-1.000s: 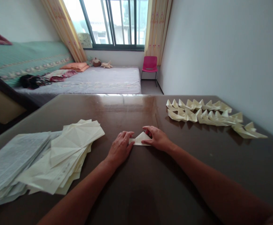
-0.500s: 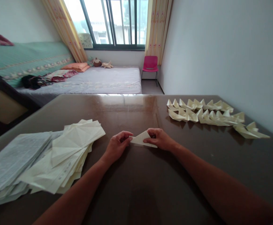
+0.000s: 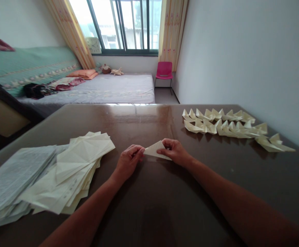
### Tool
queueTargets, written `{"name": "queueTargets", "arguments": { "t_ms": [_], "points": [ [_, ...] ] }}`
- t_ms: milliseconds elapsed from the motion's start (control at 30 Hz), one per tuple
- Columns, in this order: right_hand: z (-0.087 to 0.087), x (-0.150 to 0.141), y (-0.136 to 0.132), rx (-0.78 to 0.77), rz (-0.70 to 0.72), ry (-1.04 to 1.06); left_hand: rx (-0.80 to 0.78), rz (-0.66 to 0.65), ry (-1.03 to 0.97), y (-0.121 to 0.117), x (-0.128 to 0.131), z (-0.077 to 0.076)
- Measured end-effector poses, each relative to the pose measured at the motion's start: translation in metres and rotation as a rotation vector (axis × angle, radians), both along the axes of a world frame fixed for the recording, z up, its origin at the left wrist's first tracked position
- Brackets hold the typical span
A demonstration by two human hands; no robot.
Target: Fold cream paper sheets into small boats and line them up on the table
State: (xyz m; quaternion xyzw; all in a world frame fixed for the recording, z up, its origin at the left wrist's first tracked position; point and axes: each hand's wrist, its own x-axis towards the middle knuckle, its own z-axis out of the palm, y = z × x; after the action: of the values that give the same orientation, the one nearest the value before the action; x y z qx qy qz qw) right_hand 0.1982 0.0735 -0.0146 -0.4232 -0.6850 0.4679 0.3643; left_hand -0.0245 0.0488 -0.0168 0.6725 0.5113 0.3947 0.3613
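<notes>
A small folded piece of cream paper (image 3: pixel 153 151), roughly triangular, is held between both hands just above the brown table (image 3: pixel 149 195). My left hand (image 3: pixel 131 158) pinches its left tip between thumb and fingers. On the other side, my right hand (image 3: pixel 174 151) grips the paper's right part, thumb on the near face and fingers behind. The right fingers partly hide that end. Left of my hands lies a stack of creased cream paper sheets (image 3: pixel 85 154).
Several folded paper boats (image 3: pixel 226 128) stand in rows at the table's right rear. A pile of printed sheets (image 3: pixel 18 175) lies at the far left, beside the creased stack. Beyond the table are a bed (image 3: pixel 129 87) and a pink chair (image 3: pixel 164 70).
My left fingers have closed more tightly on the paper's left tip. My right hand has shifted very slightly up, still holding the paper. Everything else stays in place.
</notes>
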Motion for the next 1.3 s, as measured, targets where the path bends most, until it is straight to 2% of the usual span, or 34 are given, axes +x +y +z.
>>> {"name": "queueTargets", "arguments": {
  "t_ms": [100,233,300,367,467,633,967,1167,1300],
  "points": [
    [0.001,-0.003,-0.002,0.027,-0.012,-0.035,0.102,0.011,0.146,-0.002,0.000,0.003],
    [0.001,-0.004,-0.002,0.009,0.002,-0.010,0.106,-0.017,0.199,-0.003,0.001,0.007],
    [0.000,0.000,0.002,0.027,-0.071,0.027,0.089,0.014,0.175,-0.002,-0.002,0.007],
    [0.000,0.006,0.007,0.089,-0.208,0.034,0.071,0.058,0.146,0.001,-0.006,0.006],
    [0.003,0.014,0.010,0.152,-0.308,-0.053,0.048,0.109,0.116,0.004,-0.010,0.005],
    [0.005,0.008,0.001,0.136,-0.202,-0.257,0.019,0.112,0.065,0.002,-0.010,0.005],
    [0.002,0.000,-0.004,0.057,0.028,-0.226,-0.037,0.027,0.070,0.000,-0.004,0.005],
    [0.008,-0.004,-0.008,0.105,0.049,-0.266,0.007,0.052,0.114,-0.001,-0.002,0.009],
    [0.008,-0.007,-0.011,0.115,0.056,-0.239,0.000,0.066,0.070,-0.002,0.001,0.008]
  ]
}}
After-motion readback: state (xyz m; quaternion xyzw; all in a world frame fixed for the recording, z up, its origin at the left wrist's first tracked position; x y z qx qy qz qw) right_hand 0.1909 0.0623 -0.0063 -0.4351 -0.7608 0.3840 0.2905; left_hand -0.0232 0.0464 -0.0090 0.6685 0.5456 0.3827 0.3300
